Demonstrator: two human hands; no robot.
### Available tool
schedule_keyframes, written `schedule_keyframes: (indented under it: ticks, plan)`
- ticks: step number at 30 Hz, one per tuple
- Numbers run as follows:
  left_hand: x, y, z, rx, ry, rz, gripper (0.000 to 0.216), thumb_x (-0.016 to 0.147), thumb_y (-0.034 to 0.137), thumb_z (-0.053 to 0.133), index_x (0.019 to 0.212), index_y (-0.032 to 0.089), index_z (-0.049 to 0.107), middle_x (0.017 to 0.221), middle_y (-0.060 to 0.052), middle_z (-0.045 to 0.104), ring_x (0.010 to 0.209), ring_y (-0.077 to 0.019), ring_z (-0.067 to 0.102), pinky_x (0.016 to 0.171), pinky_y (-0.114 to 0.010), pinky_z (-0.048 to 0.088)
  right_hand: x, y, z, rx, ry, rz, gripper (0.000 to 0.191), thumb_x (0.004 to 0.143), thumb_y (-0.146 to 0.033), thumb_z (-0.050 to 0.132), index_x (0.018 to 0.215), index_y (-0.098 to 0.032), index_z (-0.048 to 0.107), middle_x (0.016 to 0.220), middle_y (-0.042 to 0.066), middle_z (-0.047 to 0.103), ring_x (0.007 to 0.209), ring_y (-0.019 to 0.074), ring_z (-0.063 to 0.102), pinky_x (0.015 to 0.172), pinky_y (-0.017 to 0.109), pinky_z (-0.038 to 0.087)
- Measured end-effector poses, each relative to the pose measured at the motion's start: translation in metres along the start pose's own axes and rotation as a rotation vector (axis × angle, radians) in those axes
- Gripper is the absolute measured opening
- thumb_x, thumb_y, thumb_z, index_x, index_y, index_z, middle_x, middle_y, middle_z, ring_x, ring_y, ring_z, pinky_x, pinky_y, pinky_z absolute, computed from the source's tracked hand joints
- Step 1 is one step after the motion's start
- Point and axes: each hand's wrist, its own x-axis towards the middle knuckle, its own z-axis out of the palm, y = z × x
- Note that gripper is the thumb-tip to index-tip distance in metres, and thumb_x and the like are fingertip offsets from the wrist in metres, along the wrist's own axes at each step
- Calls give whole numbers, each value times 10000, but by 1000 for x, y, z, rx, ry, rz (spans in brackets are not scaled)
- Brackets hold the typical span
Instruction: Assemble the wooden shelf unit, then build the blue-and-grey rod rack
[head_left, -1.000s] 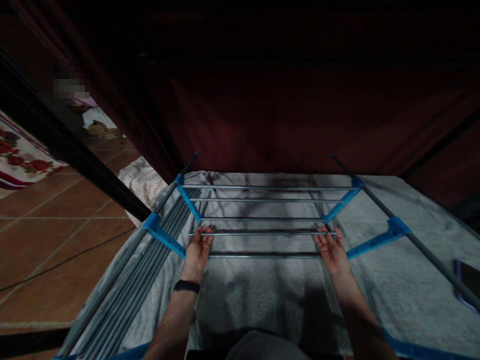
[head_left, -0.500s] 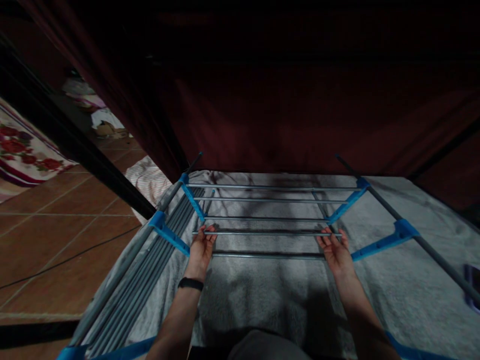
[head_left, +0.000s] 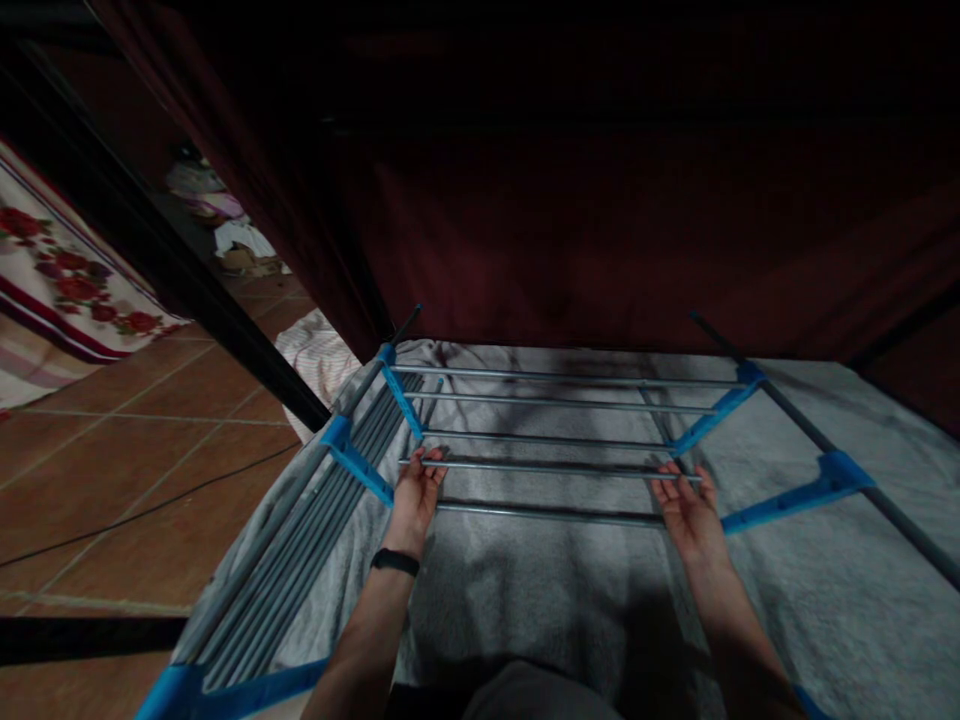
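Note:
A grey metal rod [head_left: 551, 468] runs crosswise between my hands, one end in each. My left hand [head_left: 417, 496], with a dark band on the wrist, has its fingers closed around the rod's left end. At the other end my right hand [head_left: 688, 505] grips it the same way. The rod hangs between two blue plastic brackets, the left bracket [head_left: 361, 476] and the right bracket [head_left: 799, 497], on a drying rack's side tubes [head_left: 799, 415]. Farther back, another crossbar [head_left: 570, 378] spans the rear brackets. A nearer crossbar [head_left: 551, 514] passes behind my hands.
Several loose grey rods [head_left: 300, 560] lie along the left side. Everything rests on a grey blanket [head_left: 525, 610]. A dark red curtain [head_left: 562, 250] hangs behind. To the left are a black post [head_left: 225, 310], a tiled floor [head_left: 135, 470] and a cable [head_left: 150, 507].
The whole scene has shifted slightly to the right in view. Both hands keep hold of the same rod, whose right end now sits a little lower in view.

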Motion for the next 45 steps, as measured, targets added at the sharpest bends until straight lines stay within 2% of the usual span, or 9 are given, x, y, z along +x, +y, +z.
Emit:
schedule_keyframes:
  ticks: [12,17,27,35,45]
  plan:
    - [3,-2,-3,-5,7,6,180,983,179,449,923,159,618,800,-58,705,753,-153,698,723,-290,570,-3,-2,2,12,-5,14,505,686,-110,799,1093,-355,628,1050,-20,737,922,150,717,823,317,617]
    - [4,-2,-3,-14,18,9,187,986,170,442,930,159,620,808,-51,703,718,-130,685,713,-270,568,-3,-1,2,10,13,18,523,689,-111,797,1123,-346,622,1069,-17,736,934,158,716,869,346,608]
    - [3,-1,-3,-12,3,-1,179,983,153,461,917,151,627,798,-64,709,728,-151,699,700,-280,576,-2,-1,3,-5,1,-2,508,685,-95,776,1091,-363,629,1052,-23,724,891,157,716,781,359,638]
    - [2,0,-1,-9,1,-12,211,997,162,434,916,158,629,809,-43,695,743,-123,686,733,-269,582,-2,-2,0,20,-4,12,541,670,-91,791,1117,-352,633,1065,-25,731,915,157,715,825,343,618]
    - [0,2,3,-8,-5,-7,220,998,142,417,903,153,615,803,-36,681,742,-117,678,755,-274,582,-3,-3,6,27,9,7,537,676,-80,770,1116,-342,610,1012,-33,730,877,138,719,774,290,620]
